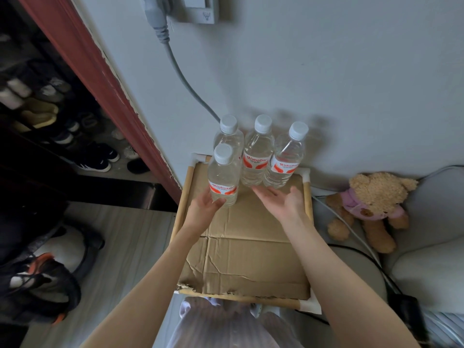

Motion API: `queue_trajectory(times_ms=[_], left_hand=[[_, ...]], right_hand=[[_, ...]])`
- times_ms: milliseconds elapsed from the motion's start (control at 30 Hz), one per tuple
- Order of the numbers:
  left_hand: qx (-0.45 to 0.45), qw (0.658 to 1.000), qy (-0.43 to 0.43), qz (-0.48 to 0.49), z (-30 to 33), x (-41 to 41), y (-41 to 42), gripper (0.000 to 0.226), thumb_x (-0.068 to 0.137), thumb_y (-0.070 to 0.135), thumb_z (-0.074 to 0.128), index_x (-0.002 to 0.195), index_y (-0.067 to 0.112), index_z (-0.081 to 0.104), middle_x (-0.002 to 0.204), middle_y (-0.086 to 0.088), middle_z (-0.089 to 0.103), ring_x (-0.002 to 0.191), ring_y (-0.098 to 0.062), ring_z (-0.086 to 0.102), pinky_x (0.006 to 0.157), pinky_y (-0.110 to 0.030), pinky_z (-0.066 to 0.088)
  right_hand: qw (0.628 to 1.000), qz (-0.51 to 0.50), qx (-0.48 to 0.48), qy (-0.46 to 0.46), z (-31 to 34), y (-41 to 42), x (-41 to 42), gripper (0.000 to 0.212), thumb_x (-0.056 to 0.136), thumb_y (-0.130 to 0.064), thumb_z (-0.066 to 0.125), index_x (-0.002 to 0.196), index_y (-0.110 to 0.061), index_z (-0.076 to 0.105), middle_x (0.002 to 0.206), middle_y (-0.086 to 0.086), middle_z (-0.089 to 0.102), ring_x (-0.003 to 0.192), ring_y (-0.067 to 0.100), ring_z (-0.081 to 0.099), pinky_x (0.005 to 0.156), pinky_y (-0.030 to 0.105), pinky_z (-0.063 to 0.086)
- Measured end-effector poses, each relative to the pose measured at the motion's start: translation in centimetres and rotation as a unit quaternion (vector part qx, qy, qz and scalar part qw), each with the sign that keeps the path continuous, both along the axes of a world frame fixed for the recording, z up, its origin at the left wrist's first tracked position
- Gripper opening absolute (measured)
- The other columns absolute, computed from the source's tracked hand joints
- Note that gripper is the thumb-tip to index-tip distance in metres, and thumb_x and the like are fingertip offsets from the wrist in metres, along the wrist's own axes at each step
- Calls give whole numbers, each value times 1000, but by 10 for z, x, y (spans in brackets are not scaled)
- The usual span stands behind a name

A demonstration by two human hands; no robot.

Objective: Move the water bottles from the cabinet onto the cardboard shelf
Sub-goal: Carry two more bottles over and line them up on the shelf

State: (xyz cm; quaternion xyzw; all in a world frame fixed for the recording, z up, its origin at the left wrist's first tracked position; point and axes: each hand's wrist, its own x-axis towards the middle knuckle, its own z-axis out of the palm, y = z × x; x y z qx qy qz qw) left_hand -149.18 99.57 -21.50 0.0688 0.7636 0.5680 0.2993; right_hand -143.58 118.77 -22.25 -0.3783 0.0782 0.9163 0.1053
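the left hand's fingers [204, 198] are curling loosely around the base of the front water bottle [223, 175], thumb tip [220, 201] touching its lower front, so the left hand [203, 209] is lightly cupping it rather than squeezing. the right hand's fingers [266, 191] are lying straight and spread apart, palm turned up, holding nothing; the right hand [283, 200] is hovering just in front of the two right bottles. the front bottle is standing upright on the cardboard shelf [251, 247], near its far left corner. behind it the back-left bottle [229, 133] is standing close, partly hidden. the middle bottle [258, 151] and the right bottle [287, 158] are standing upright side by side along the far edge, by the wall [326, 71]. all four are showing white caps and red labels. the shelf's top is a creased cardboard sheet framed by wooden rods with white corner joints. a teddy bear [371, 204] is sitting to the right. the open cabinet [50, 109] on the left is holding shoes. a grey cable [180, 74] is running down the wall.
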Motion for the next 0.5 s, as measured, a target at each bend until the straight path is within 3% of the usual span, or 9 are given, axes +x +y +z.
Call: queue_trajectory(times_ms=[200, 367, 500], left_hand=[[-4, 1000, -7, 8, 1, -1, 1, 48, 87, 18, 58, 132, 21, 43, 125, -2, 59, 118, -11, 52, 95, -23, 38], [-6, 1000, -10, 6, -5, -3, 0, 50, 86, 20, 59, 133, 22, 42, 130, -1, 56, 122, -11, 49, 107, -37, 37], [-18, 1000, -2, 15, -3, 0, 2, 48, 87, 19, 57, 132, 24, 42, 126, -12, 55, 122, -22, 47, 105, -38, 40]], right_hand=[[999, 21, 23, 11, 5, 4, -6, 73, 94, -43, 37, 141, 5, 8, 149, 29, 15, 137, 45, 15, 113, 57, 15], [999, 30, 27, -5, 4, 6, -9, 75, 93, -37, 44, 143, 2, 2, 151, 27, 10, 138, 45, 11, 113, 57, 13], [999, 19, 25, 11, 1, 6, -9, 75, 93, -36, 45, 143, 2, 3, 150, 28, 10, 138, 46, 11, 113, 57, 13]])
